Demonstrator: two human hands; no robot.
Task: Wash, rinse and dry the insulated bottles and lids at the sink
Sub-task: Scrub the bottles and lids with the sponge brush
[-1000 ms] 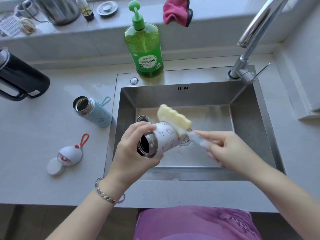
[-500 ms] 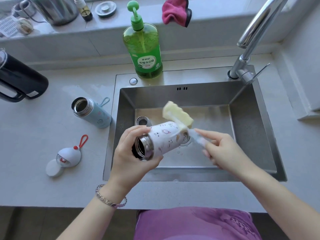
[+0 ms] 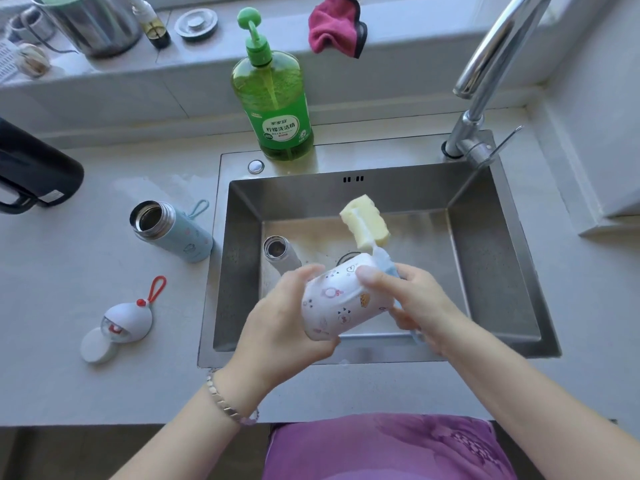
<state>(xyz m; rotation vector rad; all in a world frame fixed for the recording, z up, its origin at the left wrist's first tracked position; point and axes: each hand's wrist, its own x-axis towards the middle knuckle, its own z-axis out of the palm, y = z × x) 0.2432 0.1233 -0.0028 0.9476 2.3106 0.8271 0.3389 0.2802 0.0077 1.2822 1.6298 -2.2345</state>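
My left hand grips a white patterned bottle over the sink's front edge, lying sideways with its mouth hidden under my palm. My right hand grips the blue handle of a sponge brush while its thumb presses on the bottle's side. The yellow sponge head sticks up behind the bottle. A grey open bottle stands in the sink. A light blue open bottle lies on the counter at the left. A white lid with a red loop and a round white cap lie nearer the front.
A green dish soap pump bottle stands behind the sink. The faucet rises at the back right. A red cloth hangs over the ledge. A black kettle lies at the far left. A steel pot stands on the ledge.
The white bottle has turned so its mouth no longer faces me. My right hand has moved in against the bottle's side, and the sponge head has risen off the bottle.
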